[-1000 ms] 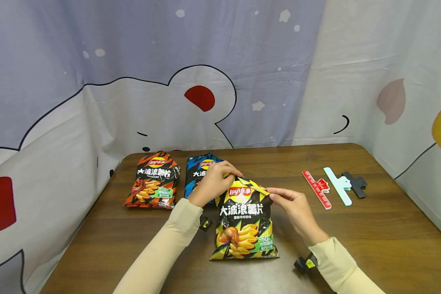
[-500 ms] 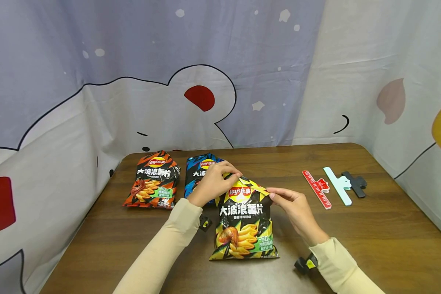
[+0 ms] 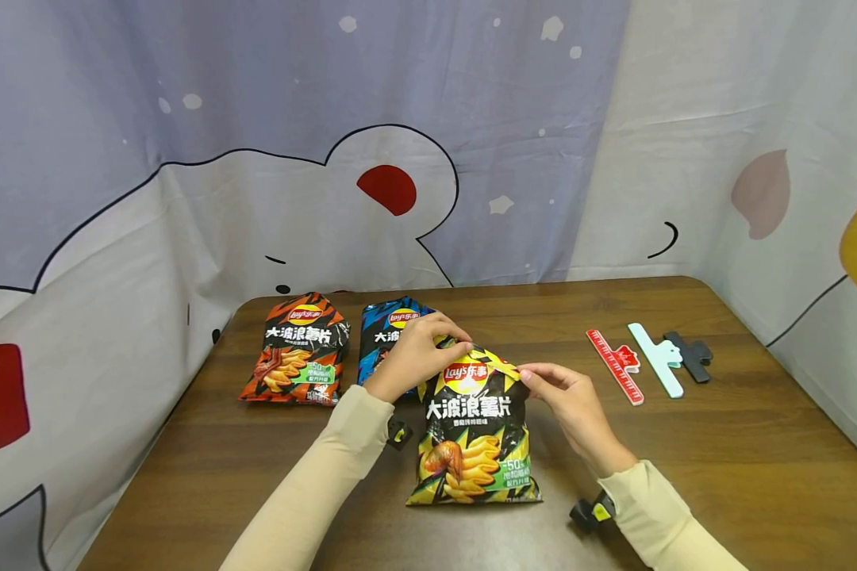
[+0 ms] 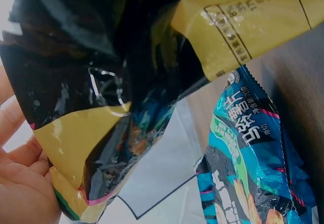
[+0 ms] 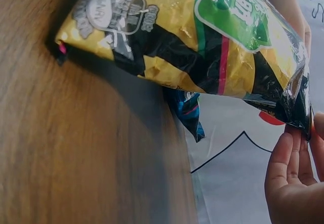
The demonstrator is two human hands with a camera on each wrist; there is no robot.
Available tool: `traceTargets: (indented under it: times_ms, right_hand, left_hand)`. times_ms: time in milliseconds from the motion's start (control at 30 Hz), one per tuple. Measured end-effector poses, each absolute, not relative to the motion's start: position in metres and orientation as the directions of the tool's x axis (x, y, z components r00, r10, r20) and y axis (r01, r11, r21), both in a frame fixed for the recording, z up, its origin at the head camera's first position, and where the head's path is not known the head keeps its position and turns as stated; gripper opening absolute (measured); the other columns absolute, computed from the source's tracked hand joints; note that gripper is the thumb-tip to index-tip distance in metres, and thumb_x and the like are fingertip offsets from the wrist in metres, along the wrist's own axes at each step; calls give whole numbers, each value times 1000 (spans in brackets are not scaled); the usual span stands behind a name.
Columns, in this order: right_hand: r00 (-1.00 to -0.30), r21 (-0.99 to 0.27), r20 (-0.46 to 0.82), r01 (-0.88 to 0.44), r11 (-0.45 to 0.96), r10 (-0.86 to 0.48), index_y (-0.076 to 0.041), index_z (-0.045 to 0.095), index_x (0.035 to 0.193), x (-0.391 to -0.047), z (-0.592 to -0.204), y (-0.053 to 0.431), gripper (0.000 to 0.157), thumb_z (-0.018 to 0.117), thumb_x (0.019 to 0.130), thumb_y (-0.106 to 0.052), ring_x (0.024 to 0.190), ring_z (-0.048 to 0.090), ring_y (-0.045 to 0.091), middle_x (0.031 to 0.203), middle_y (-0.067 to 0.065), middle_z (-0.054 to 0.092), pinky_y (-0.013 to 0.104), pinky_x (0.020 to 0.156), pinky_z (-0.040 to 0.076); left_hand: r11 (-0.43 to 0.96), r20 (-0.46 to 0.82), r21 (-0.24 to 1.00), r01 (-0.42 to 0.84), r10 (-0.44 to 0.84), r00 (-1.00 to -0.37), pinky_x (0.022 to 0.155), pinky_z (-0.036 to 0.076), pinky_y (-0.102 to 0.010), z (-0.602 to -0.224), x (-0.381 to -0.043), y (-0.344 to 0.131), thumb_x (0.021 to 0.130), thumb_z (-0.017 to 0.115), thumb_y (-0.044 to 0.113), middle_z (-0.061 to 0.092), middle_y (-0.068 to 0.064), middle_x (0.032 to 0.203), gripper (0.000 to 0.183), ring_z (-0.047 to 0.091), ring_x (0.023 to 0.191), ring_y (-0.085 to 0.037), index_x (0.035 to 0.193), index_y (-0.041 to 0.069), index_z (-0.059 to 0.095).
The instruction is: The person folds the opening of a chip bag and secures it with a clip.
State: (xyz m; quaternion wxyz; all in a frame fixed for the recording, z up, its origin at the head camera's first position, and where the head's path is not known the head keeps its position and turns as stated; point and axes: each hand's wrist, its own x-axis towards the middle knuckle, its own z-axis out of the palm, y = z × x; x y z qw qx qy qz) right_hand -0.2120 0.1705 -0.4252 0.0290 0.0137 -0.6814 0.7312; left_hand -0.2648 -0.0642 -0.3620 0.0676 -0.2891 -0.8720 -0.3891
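A yellow and black bag of potato chips (image 3: 474,428) stands on the wooden table, its top folded over. My left hand (image 3: 420,353) grips the bag's upper left corner, thumb in front. At the upper right corner, my right hand (image 3: 570,400) pinches the edge between thumb and fingers. From the left wrist, the bag (image 4: 101,41) fills the upper left with the left hand (image 4: 25,178) along its edge. In the right wrist view, the right hand (image 5: 298,168) holds the bag's (image 5: 202,46) end.
Behind my left hand lies a blue chip bag (image 3: 386,325), partly covered. A red chip bag (image 3: 296,349) is farther left. At the right lie three bag clips: red (image 3: 616,366), pale mint (image 3: 657,361) and black (image 3: 691,358). A printed curtain (image 3: 514,143) hangs behind the table (image 3: 257,492).
My left thumb has shifted slightly along the bag's top edge. Otherwise the hands and the bag hold nearly still.
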Motion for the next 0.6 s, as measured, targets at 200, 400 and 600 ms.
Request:
traceTargets:
  times_ms: [200,400,600]
  right_hand:
    - [-998,-996,60,-61,-62,26,-15,73,91,-212,-425,170,9,67,89,-7,79,63,5,86,-12,71,27,76,54]
    - [-998,-997,53,-55,-49,28,-15,70,90,-212,-425,168,7,69,88,-9,80,63,5,85,-12,68,25,74,53]
    - [-998,-996,61,-62,-65,12,-9,67,99,-213,-425,168,11,67,89,-6,82,63,5,85,-11,68,22,74,53]
  left_hand:
    - [526,337,647,552,452,-826,78,47,-32,-361,-264,-63,90,68,25,64,6,95,12,58,95,-17,95,17,77]
    - [518,340,650,557,457,-822,81,48,-34,-362,-264,-63,90,68,23,64,4,95,13,58,94,-16,96,16,77]
    - [509,344,646,568,470,-813,84,48,-34,-361,-264,-64,91,68,23,65,4,97,14,57,94,-12,98,15,76]
